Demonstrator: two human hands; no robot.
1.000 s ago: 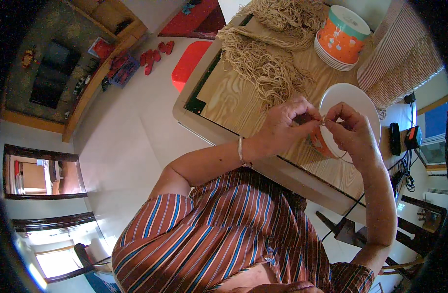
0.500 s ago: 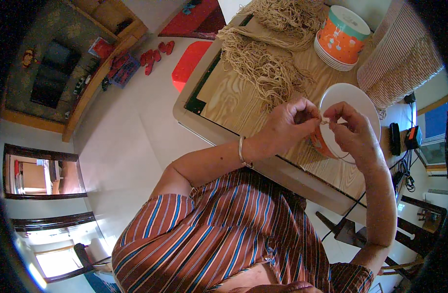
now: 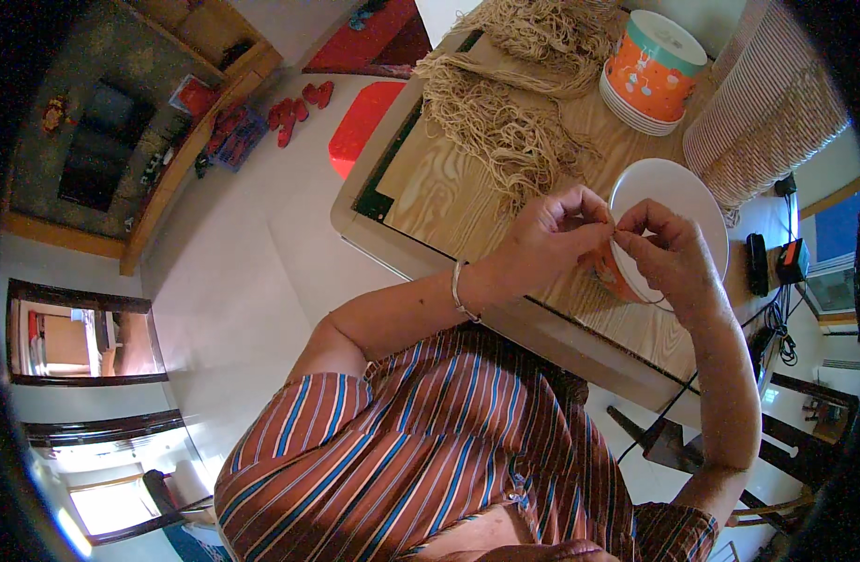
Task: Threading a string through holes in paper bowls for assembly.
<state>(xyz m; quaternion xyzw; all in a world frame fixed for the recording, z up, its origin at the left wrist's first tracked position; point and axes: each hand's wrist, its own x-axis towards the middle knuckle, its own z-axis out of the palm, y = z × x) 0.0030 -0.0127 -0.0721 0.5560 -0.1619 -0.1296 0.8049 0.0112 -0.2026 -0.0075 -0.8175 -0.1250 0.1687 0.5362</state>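
Observation:
Above the near rim of an orange-sided paper bowl with a white inside (image 3: 657, 178), my two hands meet fingertip to fingertip. My left hand (image 3: 559, 232), with a bangle at the wrist, is closed in a pinch of thumb and forefinger. Opposite it, my right hand (image 3: 672, 251) pinches too. A short bit of tan twine is between them, almost wholly covered by the fingertips now. Past my left hand lies a loose, tangled heap of tan twine (image 3: 514, 131) on the wooden tabletop (image 3: 430, 192).
Stacked orange and green paper bowls (image 3: 653, 70) stand at the back, beside a tall ribbed, striped bundle (image 3: 772, 103). Black cables and a small black box (image 3: 793, 262) lie on the right. A red stool (image 3: 364, 126) stands beyond the table's left edge.
My fingertips have come closer together, covering the small twine piece that showed between them before. Both hands remain above the bowl; the heap has not moved.

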